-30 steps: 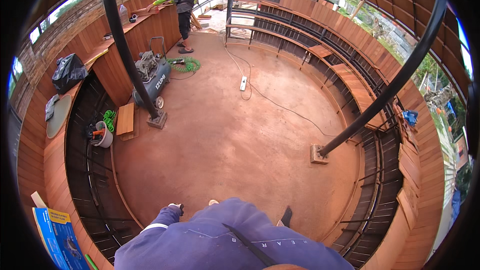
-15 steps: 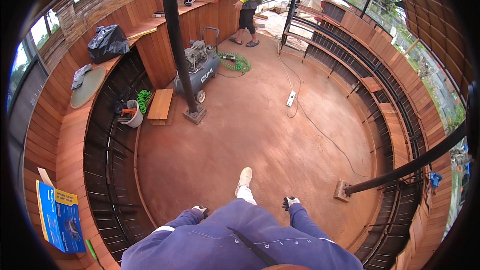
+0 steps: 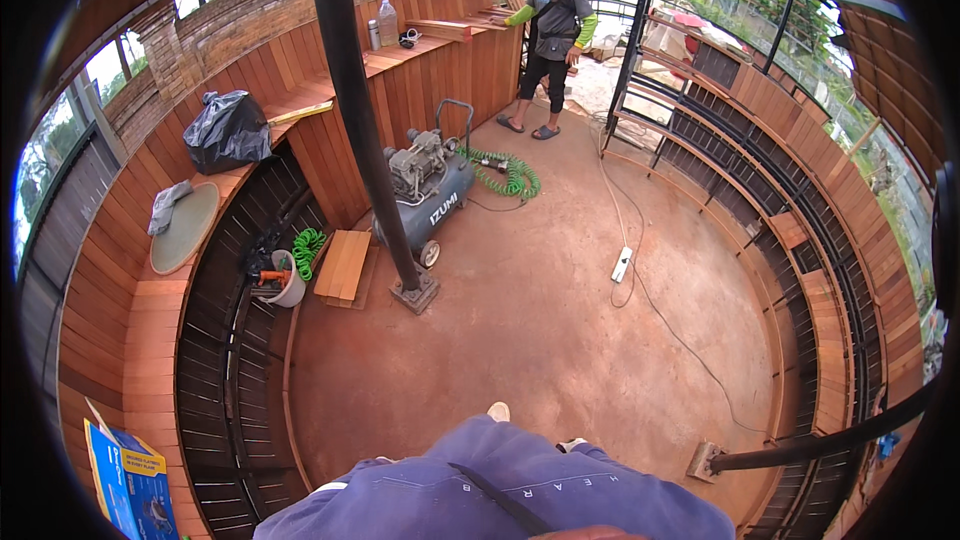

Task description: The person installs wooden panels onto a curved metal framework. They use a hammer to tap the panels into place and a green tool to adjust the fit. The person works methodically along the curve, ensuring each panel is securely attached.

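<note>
My right hand (image 3: 571, 444), in a white and dark glove, shows only in part beyond my blue sleeve at the lower middle. Its fingers are mostly hidden, and I see nothing held in it. The left hand is out of sight behind my left sleeve (image 3: 350, 485). One light shoe (image 3: 498, 410) pokes out ahead of my body on the reddish floor (image 3: 500, 340). Both arms hang low at my sides, away from the things around. Farther ahead stand an air compressor (image 3: 432, 208) and a green coiled hose (image 3: 518, 178).
A black post (image 3: 372, 140) stands left of centre, another (image 3: 810, 454) at lower right. A power strip (image 3: 622, 264) and its cable lie on the floor. Boards (image 3: 342, 265) and a bucket (image 3: 288, 286) sit left. Curved wooden benches (image 3: 155, 340) surround me. A person (image 3: 555, 25) stands at the back.
The view has tilted up, so the surroundings sit lower and farther right. Both my gloved hands have drawn back toward my body. The person at the back now faces more toward me.
</note>
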Available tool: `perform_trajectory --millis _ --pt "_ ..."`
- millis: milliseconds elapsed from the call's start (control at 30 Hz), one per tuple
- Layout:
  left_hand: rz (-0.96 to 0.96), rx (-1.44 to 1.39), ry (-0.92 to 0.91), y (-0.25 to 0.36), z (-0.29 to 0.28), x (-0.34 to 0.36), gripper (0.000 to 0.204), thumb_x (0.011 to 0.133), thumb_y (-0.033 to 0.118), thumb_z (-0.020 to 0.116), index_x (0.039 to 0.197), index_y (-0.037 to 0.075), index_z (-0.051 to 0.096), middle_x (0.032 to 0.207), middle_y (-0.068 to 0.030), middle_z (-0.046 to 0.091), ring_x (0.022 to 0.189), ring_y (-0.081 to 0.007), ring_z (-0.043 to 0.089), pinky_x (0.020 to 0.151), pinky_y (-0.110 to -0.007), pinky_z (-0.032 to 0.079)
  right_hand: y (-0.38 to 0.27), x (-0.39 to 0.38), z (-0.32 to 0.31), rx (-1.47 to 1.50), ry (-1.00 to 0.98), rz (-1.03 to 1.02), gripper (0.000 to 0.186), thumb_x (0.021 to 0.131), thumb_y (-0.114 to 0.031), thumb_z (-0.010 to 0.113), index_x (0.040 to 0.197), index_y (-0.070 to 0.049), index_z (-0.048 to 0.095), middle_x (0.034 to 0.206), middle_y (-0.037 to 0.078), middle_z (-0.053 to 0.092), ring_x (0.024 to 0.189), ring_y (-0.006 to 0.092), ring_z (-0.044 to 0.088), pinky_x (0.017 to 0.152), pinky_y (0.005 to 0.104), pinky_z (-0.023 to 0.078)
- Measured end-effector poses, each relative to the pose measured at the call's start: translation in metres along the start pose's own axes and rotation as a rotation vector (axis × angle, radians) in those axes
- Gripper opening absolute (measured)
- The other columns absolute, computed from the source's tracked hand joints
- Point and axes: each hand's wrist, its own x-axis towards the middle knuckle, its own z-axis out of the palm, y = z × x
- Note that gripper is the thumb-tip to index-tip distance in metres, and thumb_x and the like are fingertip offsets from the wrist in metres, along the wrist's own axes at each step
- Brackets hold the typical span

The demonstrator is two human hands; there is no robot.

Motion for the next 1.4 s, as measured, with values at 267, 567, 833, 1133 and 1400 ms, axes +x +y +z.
perform_trajectory --millis 267,567,833,1133,1400 --pt "0.345 -1.146 0.331 0.15 -0.197 0.108 0.022 0.092 0.024 0.059 0.1 0.006 0.067 0.083 -0.0092 0.067 0.074 -0.0205 0.065 0.066 -0.034 0.051 -0.218 0.091 -0.136 0.224 0.128 -0.202 0.016 0.088 -0.03 0.063 0.09 -0.014 0.062 0.076 0.008 0.069 0.056 0.0201 0.066 0.049 0.0353 0.048" --pt "0.664 -1.237 0.976 0.223 -0.426 0.066 0.068 0.083 0.004 0.071 0.142 0.005 0.036 0.114 -0.0142 0.062 0.098 -0.0182 0.062 0.09 -0.03 0.051 -0.385 0.14 -0.07 0.075 -0.172 -0.279 0.026 0.092 -0.033 0.06 0.103 -0.012 0.071 0.086 0.006 0.072 0.071 0.0177 0.069 0.059 0.032 0.051" --pt "1.041 -0.996 1.519 0.234 -0.708 -0.043 0.095 0.079 0.011 0.076 0.153 0.008 0.018 0.15 -0.0145 0.032 0.137 -0.0263 0.036 0.112 -0.039 0.03 -0.645 0.07 -0.065 -0.26 0.009 -0.886 0.059 0.084 -0.052 0.067 0.122 -0.007 0.063 0.12 0.015 0.066 0.115 0.0282 0.06 0.097 0.0356 0.047" --pt "1.264 -0.855 1.56 0.255 -0.815 -0.052 0.078 0.083 0.033 0.071 0.143 0.0 0.033 0.125 -0.0138 0.055 0.107 -0.0233 0.058 0.095 -0.035 0.045 -0.904 -0.051 -0.106 0.031 -0.346 -1.57 0.102 0.073 -0.042 0.081 0.15 -0.006 0.025 0.145 0.018 0.043 0.133 0.0293 0.044 0.111 0.039 0.036" --pt "1.097 -0.565 1.57 0.249 -0.82 -0.059 0.107 0.078 0.073 0.06 0.146 -0.002 0.027 0.135 -0.023 0.051 0.117 -0.0344 0.055 0.103 -0.047 0.041 -1.026 -0.099 -0.08 -0.139 -0.719 -1.927 0.121 0.06 -0.035 0.089 0.152 -0.007 0.017 0.139 0.018 0.047 0.13 0.0316 0.045 0.111 0.0386 0.034"
